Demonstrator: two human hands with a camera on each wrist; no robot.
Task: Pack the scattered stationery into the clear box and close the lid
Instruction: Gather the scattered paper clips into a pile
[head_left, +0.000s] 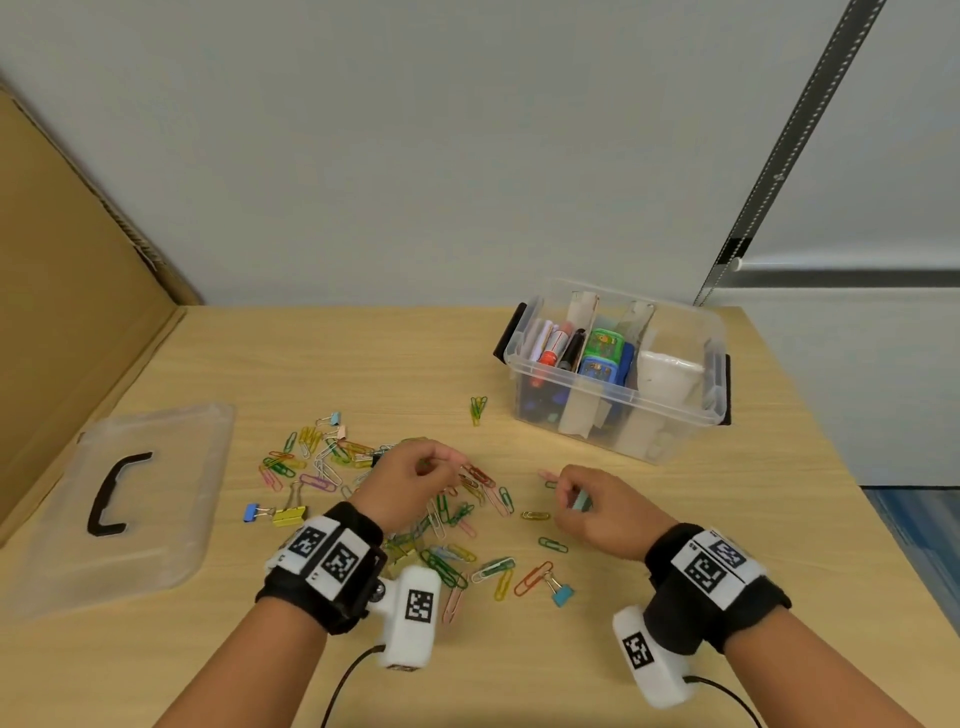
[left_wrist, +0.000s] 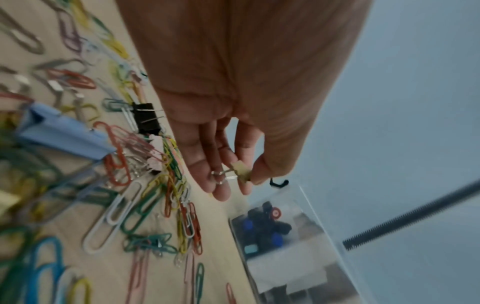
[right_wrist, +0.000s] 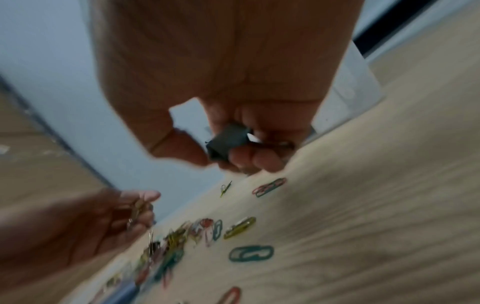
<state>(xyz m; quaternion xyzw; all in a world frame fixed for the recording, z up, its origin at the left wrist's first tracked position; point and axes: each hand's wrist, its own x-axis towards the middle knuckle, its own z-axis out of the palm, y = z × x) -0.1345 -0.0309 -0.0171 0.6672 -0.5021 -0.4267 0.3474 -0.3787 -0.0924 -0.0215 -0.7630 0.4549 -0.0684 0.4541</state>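
The left hand (left_wrist: 223, 131) pinches a small yellowish binder clip (left_wrist: 240, 171); the right hand (right_wrist: 233, 127) curls its fingers round a grey one (right_wrist: 228, 142) — probably gathering a few per trip. Most clips (head_left: 441, 519) litter the table (head_left: 363, 358). The clear box (head_left: 618, 410) — markers, tape inside — stands open, lid (head_left: 130, 499) apart.
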